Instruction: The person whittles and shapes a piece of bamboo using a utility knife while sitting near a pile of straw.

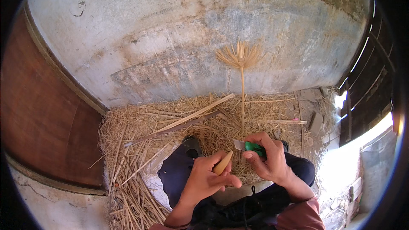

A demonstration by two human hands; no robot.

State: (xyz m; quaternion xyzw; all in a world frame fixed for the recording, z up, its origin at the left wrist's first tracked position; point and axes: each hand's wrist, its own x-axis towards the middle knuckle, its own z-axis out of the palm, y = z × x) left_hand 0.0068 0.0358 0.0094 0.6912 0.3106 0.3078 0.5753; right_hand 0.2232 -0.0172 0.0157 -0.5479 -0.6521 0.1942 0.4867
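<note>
Over my lap, my left hand (pixel 209 174) is closed around a short tan piece that looks like wood or bamboo (pixel 223 164), its tapered tip pointing up and to the right. My right hand (pixel 269 158) grips a green utility knife (pixel 254 148). The knife's flat blade (pixel 239 145) is out and points left, a small gap away from the tan piece's tip. The lower end of the piece is hidden in my left palm.
A straw broom (pixel 241 57) leans bristles-up against the stained wall (pixel 170 30). Straw and split strips (pixel 132 187) cover the floor, with longer strips (pixel 191 116) beyond my knees. A brick-like block (pixel 316 123) lies right, and a brown door panel (pixel 47 102) stands left.
</note>
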